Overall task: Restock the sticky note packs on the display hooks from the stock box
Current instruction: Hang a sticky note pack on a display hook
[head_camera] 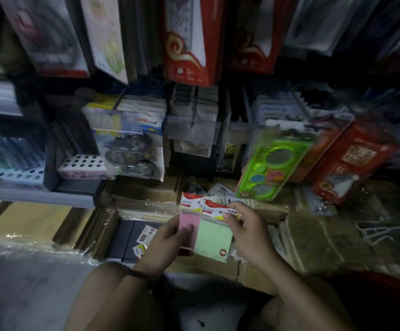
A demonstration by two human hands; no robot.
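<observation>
Green pack [214, 237] + pink pack [189, 224], both hands gripping

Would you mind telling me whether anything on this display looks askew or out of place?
The green stencil pack sits sharply tilted, unlike the squarer hanging packs to its left. Large binder clips lie loose on the cardboard at far right.

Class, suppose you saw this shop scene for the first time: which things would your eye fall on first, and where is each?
Low in the middle, the left hand holds a pink sticky note pack and the right hand pinches the top of a green sticky note pack beside it. Up to the right is a tilted bright green stencil pack, and a red box stands out at the top centre.
</observation>
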